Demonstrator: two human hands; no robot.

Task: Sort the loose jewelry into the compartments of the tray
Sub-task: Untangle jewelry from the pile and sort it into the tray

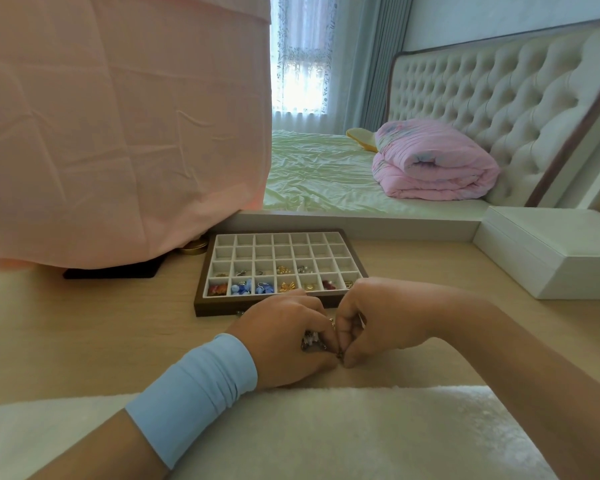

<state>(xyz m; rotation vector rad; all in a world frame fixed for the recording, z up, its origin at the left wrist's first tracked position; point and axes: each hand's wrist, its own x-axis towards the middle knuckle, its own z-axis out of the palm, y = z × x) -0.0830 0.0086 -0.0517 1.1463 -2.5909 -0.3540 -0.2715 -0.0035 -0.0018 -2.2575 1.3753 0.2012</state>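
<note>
A dark brown tray (201, 308) holds off-white compartments, with blue, gold and red jewelry (266, 288) in the near rows. A light blue wristband (194, 389) wraps the left wrist. Far right lies a pink floral quilt (433, 161) on pale green sheets (312, 168).

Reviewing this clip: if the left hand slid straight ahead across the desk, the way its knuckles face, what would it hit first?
Most likely the tray's brown front wall, just beyond the left hand. The gap looks short, though depth is hard to judge here.
</note>
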